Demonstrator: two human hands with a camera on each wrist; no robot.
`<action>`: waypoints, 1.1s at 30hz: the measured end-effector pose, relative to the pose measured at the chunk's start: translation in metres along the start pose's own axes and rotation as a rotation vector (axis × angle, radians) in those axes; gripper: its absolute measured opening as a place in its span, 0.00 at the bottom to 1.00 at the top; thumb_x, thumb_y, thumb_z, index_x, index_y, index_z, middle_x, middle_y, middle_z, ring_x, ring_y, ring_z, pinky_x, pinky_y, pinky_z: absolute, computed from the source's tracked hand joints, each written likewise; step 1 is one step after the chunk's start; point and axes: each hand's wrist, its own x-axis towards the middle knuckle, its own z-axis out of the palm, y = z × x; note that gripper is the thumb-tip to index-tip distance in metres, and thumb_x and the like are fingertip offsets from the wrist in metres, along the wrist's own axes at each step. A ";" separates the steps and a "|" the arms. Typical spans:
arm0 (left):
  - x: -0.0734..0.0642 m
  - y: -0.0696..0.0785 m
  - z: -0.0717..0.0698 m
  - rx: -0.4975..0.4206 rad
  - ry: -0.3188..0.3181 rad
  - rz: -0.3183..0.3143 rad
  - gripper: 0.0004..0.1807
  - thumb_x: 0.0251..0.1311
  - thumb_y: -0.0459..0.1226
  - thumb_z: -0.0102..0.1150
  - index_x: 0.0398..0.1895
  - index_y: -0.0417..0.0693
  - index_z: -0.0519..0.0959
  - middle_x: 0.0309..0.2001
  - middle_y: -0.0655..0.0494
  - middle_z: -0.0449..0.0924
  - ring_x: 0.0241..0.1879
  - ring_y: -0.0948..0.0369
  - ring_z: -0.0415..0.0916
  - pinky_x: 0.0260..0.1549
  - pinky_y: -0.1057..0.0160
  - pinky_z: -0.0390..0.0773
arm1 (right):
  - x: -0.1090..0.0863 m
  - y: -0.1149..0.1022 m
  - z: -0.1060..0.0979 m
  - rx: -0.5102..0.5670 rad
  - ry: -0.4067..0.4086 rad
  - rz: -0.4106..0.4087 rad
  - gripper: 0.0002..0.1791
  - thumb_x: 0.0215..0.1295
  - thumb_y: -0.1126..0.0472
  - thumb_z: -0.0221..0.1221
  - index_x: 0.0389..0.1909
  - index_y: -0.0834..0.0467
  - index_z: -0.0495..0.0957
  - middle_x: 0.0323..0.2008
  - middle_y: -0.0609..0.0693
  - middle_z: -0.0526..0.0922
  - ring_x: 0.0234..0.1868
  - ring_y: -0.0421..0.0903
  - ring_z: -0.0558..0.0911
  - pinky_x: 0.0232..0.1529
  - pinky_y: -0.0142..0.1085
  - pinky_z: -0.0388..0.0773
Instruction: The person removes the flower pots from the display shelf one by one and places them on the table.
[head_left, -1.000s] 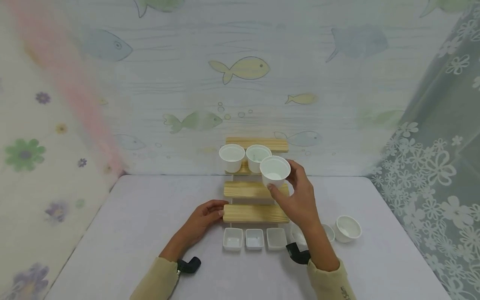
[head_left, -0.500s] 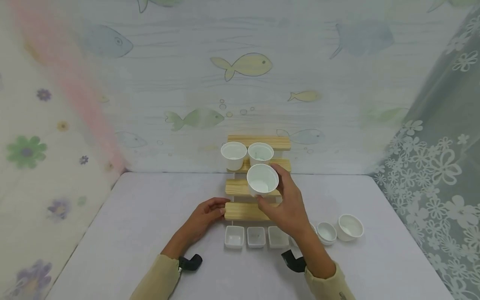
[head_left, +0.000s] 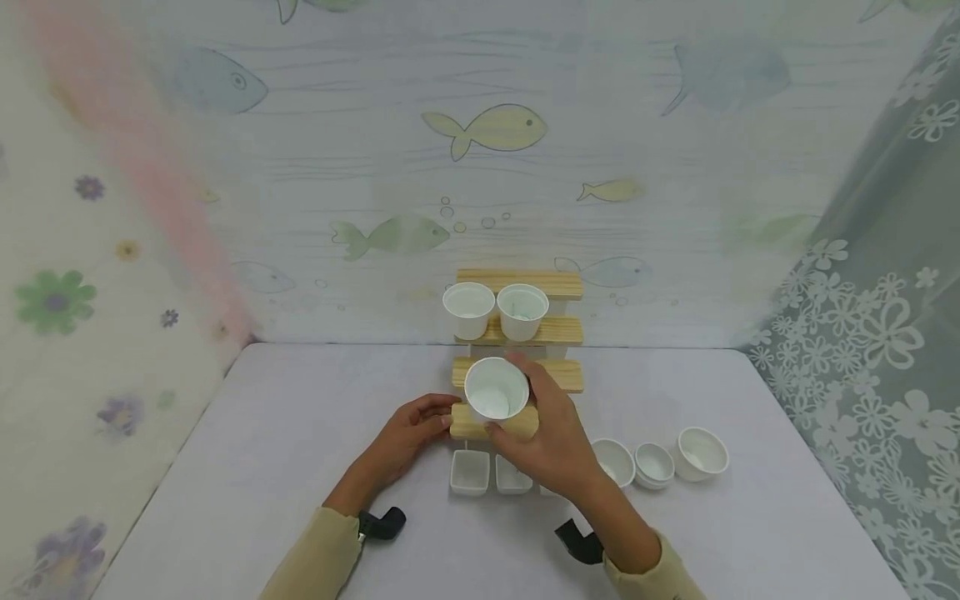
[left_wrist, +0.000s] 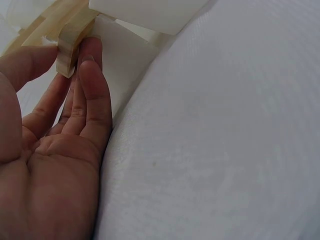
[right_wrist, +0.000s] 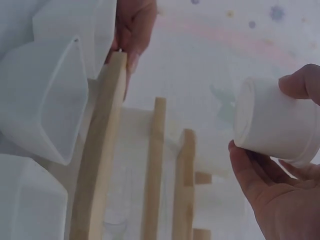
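Note:
My right hand (head_left: 551,437) grips a white round cup (head_left: 497,392), mouth tilted toward the head camera, in front of the stepped wooden stand (head_left: 517,285). In the right wrist view the thumb and fingers go round the cup (right_wrist: 275,120), which is held apart from the planks (right_wrist: 100,150). My left hand (head_left: 408,433) pinches the left end of the stand's lowest plank; in the left wrist view the thumb and fingertips lie on either side of that plank end (left_wrist: 67,52). Two more white cups, a left one (head_left: 468,312) and a right one (head_left: 522,317), stand on an upper step.
In front of the stand sit small square white dishes, the left one (head_left: 470,472) and the middle one (head_left: 513,477); my right hand mostly covers a third. To the right are round white bowls (head_left: 701,454). A fish-patterned wall (head_left: 375,192) rises behind the white table (head_left: 300,417).
My right hand has carried the cup left and down, from beside the two upper cups to in front of the lower steps. The left hand stays at the lowest plank's end.

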 end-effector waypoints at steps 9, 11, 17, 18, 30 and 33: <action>0.001 -0.002 -0.002 -0.005 -0.009 0.013 0.24 0.78 0.37 0.59 0.72 0.39 0.72 0.63 0.44 0.80 0.59 0.57 0.81 0.57 0.62 0.82 | -0.011 -0.002 0.010 -0.033 -0.082 0.013 0.49 0.54 0.63 0.79 0.75 0.55 0.64 0.66 0.43 0.75 0.64 0.42 0.79 0.63 0.46 0.81; 0.001 -0.003 -0.003 -0.006 -0.011 0.019 0.24 0.78 0.37 0.59 0.72 0.38 0.72 0.63 0.44 0.81 0.59 0.57 0.81 0.57 0.62 0.82 | -0.013 -0.003 0.012 -0.050 -0.098 0.007 0.49 0.54 0.63 0.79 0.75 0.56 0.65 0.67 0.43 0.75 0.64 0.42 0.78 0.64 0.46 0.80; 0.000 -0.002 -0.002 -0.011 -0.024 0.034 0.23 0.78 0.37 0.59 0.72 0.38 0.72 0.64 0.43 0.80 0.60 0.56 0.80 0.56 0.62 0.82 | -0.020 -0.003 0.015 -0.092 -0.133 -0.023 0.51 0.54 0.61 0.79 0.77 0.52 0.63 0.70 0.45 0.74 0.68 0.42 0.75 0.68 0.49 0.77; 0.000 -0.002 -0.001 -0.012 -0.026 0.036 0.23 0.79 0.37 0.58 0.72 0.38 0.72 0.64 0.43 0.80 0.61 0.56 0.80 0.56 0.62 0.82 | -0.021 -0.002 0.016 -0.094 -0.139 -0.038 0.52 0.53 0.61 0.80 0.78 0.52 0.63 0.70 0.46 0.74 0.69 0.43 0.75 0.68 0.50 0.77; 0.001 -0.002 -0.002 0.025 -0.019 0.036 0.23 0.79 0.36 0.58 0.72 0.39 0.72 0.63 0.42 0.80 0.61 0.56 0.80 0.58 0.62 0.81 | -0.030 0.001 0.022 -0.101 -0.270 -0.097 0.51 0.52 0.61 0.80 0.76 0.46 0.66 0.65 0.41 0.73 0.63 0.41 0.76 0.62 0.46 0.81; 0.000 -0.001 -0.001 0.016 -0.017 0.027 0.23 0.78 0.36 0.59 0.72 0.39 0.73 0.63 0.42 0.80 0.61 0.56 0.80 0.58 0.61 0.82 | -0.032 0.002 0.023 -0.098 -0.301 -0.148 0.50 0.52 0.61 0.81 0.75 0.50 0.66 0.65 0.43 0.74 0.63 0.43 0.78 0.63 0.45 0.81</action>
